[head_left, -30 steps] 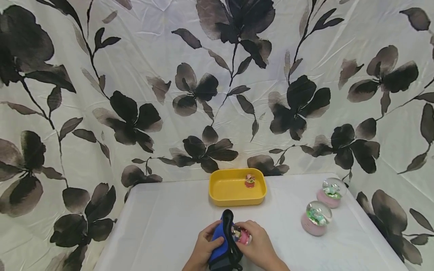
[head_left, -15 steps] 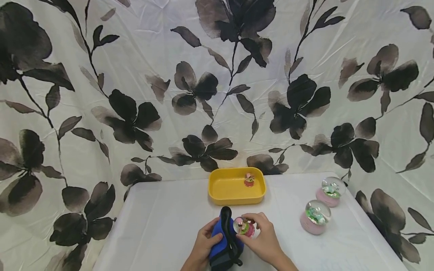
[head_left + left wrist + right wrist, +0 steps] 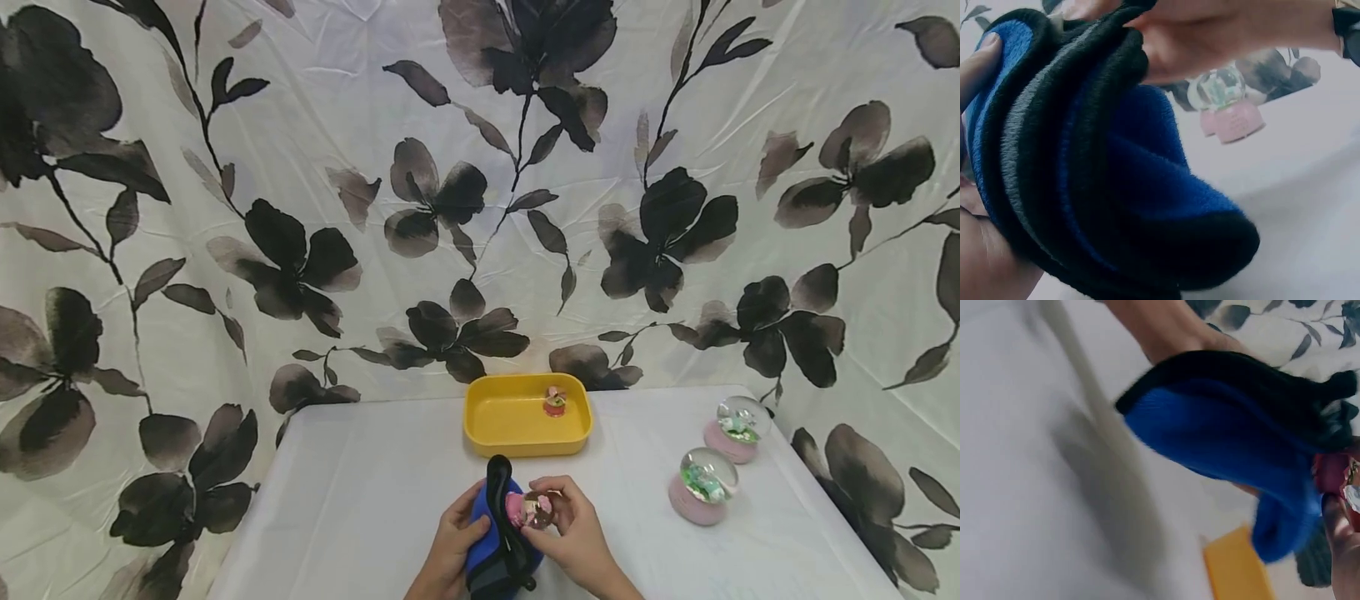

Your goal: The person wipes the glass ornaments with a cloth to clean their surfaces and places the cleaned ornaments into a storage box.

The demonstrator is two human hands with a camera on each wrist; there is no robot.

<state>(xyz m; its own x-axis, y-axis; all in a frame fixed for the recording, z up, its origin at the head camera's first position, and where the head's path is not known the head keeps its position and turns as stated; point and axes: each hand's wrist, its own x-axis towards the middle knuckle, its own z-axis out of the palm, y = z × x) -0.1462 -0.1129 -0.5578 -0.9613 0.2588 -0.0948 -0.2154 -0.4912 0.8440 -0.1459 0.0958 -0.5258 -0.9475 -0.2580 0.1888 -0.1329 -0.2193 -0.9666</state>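
Note:
My left hand [image 3: 452, 537] grips a folded blue cloth [image 3: 480, 552] with black edging, held above the white table near its front. In the left wrist view the cloth [image 3: 1147, 144] shows several stacked folds, blue, black and grey. My right hand [image 3: 583, 537] pinches a small snow globe [image 3: 537, 510] by its glass ball, between thumb and fingers. Its pink base points left, against the cloth. At the right edge of the right wrist view, the globe's dark pink base [image 3: 1331, 472] meets the blue fabric.
A yellow tray [image 3: 495, 421] stands at the back of the table, with a small red-based figurine [image 3: 554, 402] inside. Two larger snow globes on pink bases, a nearer one [image 3: 703, 487] and a farther one [image 3: 737, 429], stand at right. A floral curtain [image 3: 315, 150] hangs behind.
The small snow globe has turned round in my right hand: its glass ball faced the cloth before, and now its pink base does. My left hand keeps its grip on the cloth.

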